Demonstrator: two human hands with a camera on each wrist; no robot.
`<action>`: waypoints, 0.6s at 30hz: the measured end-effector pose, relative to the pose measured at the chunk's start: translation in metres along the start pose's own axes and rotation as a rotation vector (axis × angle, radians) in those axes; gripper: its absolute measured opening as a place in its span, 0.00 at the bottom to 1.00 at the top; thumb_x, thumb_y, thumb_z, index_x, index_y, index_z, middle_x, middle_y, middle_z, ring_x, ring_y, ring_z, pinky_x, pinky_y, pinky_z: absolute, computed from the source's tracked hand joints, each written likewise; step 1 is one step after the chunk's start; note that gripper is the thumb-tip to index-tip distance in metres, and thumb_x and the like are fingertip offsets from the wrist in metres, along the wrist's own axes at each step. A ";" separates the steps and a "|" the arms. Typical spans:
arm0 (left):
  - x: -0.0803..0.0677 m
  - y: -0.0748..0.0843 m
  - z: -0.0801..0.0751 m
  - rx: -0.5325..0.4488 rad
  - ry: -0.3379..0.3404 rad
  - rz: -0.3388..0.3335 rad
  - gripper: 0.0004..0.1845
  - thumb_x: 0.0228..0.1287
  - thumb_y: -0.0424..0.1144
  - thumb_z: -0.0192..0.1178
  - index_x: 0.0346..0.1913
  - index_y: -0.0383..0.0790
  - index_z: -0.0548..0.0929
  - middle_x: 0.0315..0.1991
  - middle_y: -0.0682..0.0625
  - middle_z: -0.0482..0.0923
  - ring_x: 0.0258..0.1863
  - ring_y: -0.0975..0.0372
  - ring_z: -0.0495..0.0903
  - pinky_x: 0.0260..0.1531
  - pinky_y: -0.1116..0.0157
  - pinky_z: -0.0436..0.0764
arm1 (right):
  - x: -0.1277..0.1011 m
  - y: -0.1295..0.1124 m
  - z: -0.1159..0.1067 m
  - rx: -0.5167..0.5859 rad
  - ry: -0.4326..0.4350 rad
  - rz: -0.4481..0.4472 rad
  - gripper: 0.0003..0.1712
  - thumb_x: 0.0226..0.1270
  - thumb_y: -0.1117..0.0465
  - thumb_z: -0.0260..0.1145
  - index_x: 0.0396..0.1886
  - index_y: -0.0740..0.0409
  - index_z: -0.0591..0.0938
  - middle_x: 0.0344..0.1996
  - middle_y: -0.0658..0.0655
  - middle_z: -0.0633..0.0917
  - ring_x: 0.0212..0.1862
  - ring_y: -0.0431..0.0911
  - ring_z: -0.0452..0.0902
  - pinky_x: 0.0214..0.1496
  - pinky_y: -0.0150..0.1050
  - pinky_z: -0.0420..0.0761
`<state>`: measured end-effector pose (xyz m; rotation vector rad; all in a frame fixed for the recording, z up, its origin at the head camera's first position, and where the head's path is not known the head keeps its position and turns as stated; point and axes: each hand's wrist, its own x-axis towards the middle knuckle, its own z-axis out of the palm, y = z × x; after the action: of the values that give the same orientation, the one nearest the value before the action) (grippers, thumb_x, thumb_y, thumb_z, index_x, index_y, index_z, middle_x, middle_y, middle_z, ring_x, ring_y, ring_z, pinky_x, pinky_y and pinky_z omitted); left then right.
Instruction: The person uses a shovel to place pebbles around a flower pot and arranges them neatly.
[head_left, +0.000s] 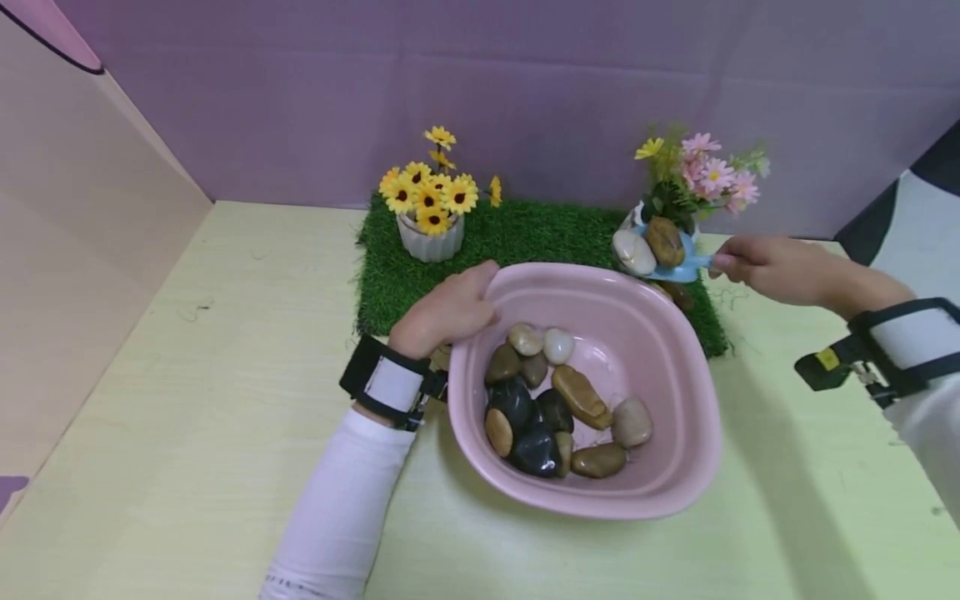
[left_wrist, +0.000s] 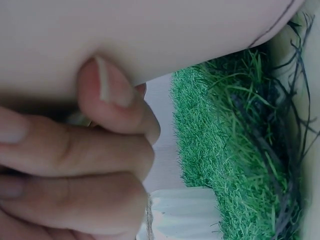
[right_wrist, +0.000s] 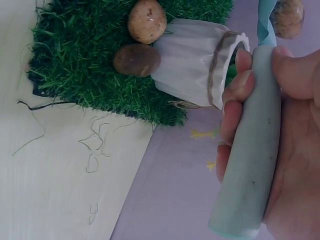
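Observation:
My left hand (head_left: 450, 308) grips the far-left rim of a pink plastic basin (head_left: 693, 408), which stands tilted towards me on the front of the grass mat. Inside lie several smooth stones (head_left: 577, 396), black, brown, tan and whitish. My right hand (head_left: 791, 271) holds a small blue toy shovel (head_left: 686, 268) by its handle, fingers wrapped round it in the right wrist view. A white stone (head_left: 633, 252) and a brown stone (head_left: 665, 242) rest on the blade, near the basin's far-right rim. In the left wrist view, the left fingers (left_wrist: 85, 155) curl beside the basin wall.
A green artificial grass mat (head_left: 555, 233) lies behind the basin. On it stand a white pot (head_left: 430, 239) of yellow flowers and, at right, a white pot (right_wrist: 192, 62) beneath pink flowers (head_left: 712, 173). Two stones (right_wrist: 146, 21) lie on the mat beside that right pot.

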<state>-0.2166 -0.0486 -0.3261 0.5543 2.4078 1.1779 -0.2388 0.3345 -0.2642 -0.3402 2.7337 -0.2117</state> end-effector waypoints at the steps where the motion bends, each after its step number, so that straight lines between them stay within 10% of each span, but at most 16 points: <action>1: 0.000 0.000 0.000 0.001 0.000 0.001 0.11 0.67 0.29 0.49 0.51 0.37 0.69 0.39 0.39 0.76 0.26 0.55 0.84 0.22 0.65 0.85 | 0.000 0.000 0.001 -0.004 -0.004 0.003 0.30 0.81 0.46 0.40 0.59 0.67 0.75 0.53 0.72 0.79 0.53 0.63 0.77 0.48 0.60 0.78; 18: 0.001 -0.002 0.000 -0.002 0.000 0.006 0.13 0.66 0.28 0.48 0.52 0.37 0.69 0.39 0.39 0.75 0.26 0.55 0.83 0.21 0.65 0.84 | 0.007 0.010 0.022 0.005 -0.043 -0.004 0.28 0.82 0.50 0.41 0.56 0.69 0.75 0.45 0.65 0.82 0.48 0.58 0.79 0.45 0.56 0.79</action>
<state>-0.2177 -0.0489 -0.3278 0.5615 2.4065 1.1834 -0.2391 0.3400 -0.2885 -0.3447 2.6903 -0.2093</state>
